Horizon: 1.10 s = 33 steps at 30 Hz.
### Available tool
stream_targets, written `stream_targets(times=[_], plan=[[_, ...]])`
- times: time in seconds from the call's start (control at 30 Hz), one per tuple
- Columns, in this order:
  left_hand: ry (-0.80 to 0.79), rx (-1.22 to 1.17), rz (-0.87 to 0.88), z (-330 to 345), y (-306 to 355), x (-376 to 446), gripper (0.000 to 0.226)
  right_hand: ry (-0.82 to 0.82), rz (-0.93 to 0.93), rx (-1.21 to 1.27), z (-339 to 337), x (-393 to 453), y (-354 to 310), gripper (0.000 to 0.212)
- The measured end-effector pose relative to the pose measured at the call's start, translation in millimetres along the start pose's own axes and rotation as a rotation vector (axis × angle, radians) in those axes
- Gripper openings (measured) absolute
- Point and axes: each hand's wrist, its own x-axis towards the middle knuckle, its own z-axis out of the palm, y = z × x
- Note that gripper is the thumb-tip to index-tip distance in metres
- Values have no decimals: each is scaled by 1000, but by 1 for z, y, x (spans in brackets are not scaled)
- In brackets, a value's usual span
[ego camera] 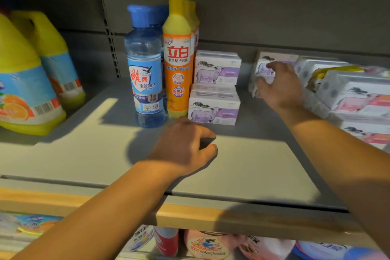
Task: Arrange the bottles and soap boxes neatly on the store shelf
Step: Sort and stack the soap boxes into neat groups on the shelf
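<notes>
A clear blue bottle [145, 74] and an orange-yellow bottle [178, 65] stand upright side by side on the grey shelf [242, 167], with more bottles of each kind lined up behind them. Right of them, two purple sheep-print soap boxes [215, 88] form a stack. My right hand [278, 85] reaches a second stack of purple soap boxes [264, 65] farther right, fingers curled round its front. My left hand [185, 150] hovers over the shelf just in front of the first stack, fingers loosely curled and holding nothing.
Two large yellow jugs [31, 82] stand at the left end. Wrapped multipacks of pink soap boxes [356, 95] are piled at the right end. A wooden price rail [190, 215] edges the shelf front; other products sit on the shelf below.
</notes>
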Motion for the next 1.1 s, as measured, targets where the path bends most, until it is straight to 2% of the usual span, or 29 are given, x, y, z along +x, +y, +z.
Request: stream_targets(times=[0.1,0.17,0.27,0.5,0.63,0.8,0.9,0.97,1.1], plan=[[5,-14,-8,0,-1,1,36,-202,-2,-287,-2,5,29,69],[10,-14,-12,-1,-2,2,29,-288,-65,-436,3,12,34,73],[18,12,-15,-2,-2,4,28,-388,-41,-552,9,21,35,76],[25,39,12,-4,1,4,29,-305,-56,-617,6,31,41,67],[37,43,22,-3,2,4,34,-247,-173,-618,-2,19,39,52],[32,-4,23,-4,1,3,33,-215,-278,-496,-35,-20,23,51],[32,-55,-19,-4,0,2,25,-250,-237,-264,-63,-52,9,48],[57,-97,-57,-5,0,1,40,-295,-229,-71,-82,-77,-3,48],[143,-318,5,-10,4,-7,46,-419,-354,40,-101,-112,-38,46]])
